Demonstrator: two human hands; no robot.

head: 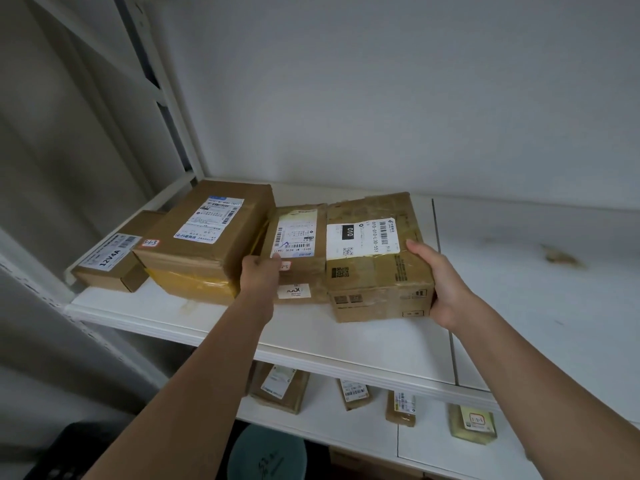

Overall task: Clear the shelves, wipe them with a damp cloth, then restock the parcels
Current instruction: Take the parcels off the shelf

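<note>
Four parcels on the upper shelf [346, 344], packed in a touching row at 10-to-12 o'clock, likely to keep the right half free. Left hand [260, 277] grips the near edge of the narrow middle box [298, 237], fingers curled over it. Right hand [437, 282] cups the right corner of the taped box [375, 271], thumb on top. Looks like squeezing both together as one unit; whether pulling off or pushing in, can't tell. More parcels on the lower shelf [363, 424] at 6 o'clock
</note>
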